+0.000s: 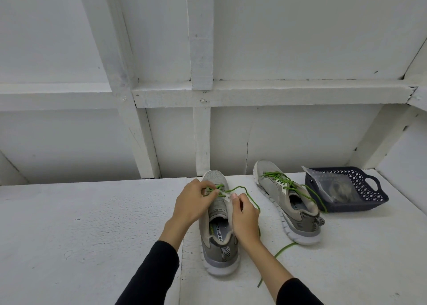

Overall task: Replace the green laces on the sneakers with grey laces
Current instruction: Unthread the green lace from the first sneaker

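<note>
Green cord laces (233,189) are being unthreaded: left hand (194,203) pinching them, right hand (245,217) gripping the near grey mesh sneaker's (219,240) eyelet flap (steadying it).

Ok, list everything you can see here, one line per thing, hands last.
near sneaker: one, grey, white sole, on table centre, heel toward the camera, partly unlaced
far sneaker: one, grey, to its right, laced
green laces: two, one in each sneaker; the near one's loose end trails over the table
basket: one, dark blue plastic, far right of table
clear bag: one, in the basket, contents unclear
table: one, white
wall: white, with battens
left hand: pinches the lace at the near sneaker's eyelets
right hand: grips that sneaker's right side
</note>
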